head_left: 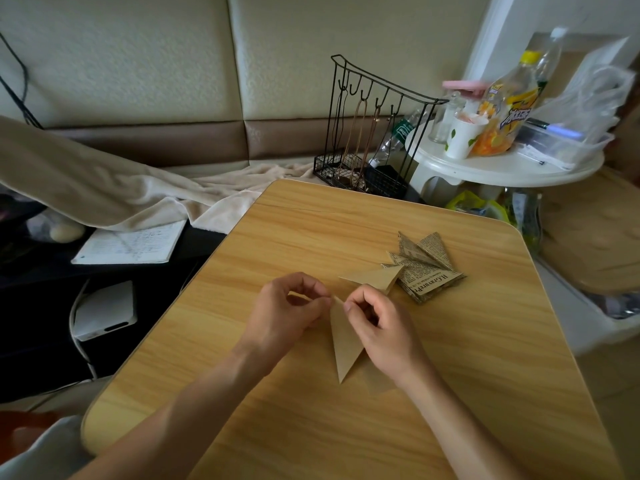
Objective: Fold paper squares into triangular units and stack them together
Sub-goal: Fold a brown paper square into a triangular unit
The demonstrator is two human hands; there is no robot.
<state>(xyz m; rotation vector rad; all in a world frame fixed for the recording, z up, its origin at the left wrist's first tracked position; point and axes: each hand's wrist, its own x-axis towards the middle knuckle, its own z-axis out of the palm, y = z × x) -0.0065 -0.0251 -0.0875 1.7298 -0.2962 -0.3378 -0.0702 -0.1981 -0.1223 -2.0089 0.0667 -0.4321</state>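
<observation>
Step in hand: looked like mid-fold on one brown paper unit [344,344], pinching its top tip to sharpen a crease.
Left hand [292,313]: fingers curled, pinched the paper's upper point from the left.
Right hand [375,322]: also curled, pinched the same tip from the right, heel of the hand over the paper's right edge.
Paper in hand: long narrow triangle, point aimed back at the person, lifted a bit off the table [311,230] by the look of the shadow, near the table's middle.
Finished stack [420,268]: newsprint triangles plus one plain brown one, just beyond the right hand, toward the table's far right corner.
Next move, best guess: finish that crease flat, then carry the unit over and slot it onto the stack, corners lined up.
</observation>
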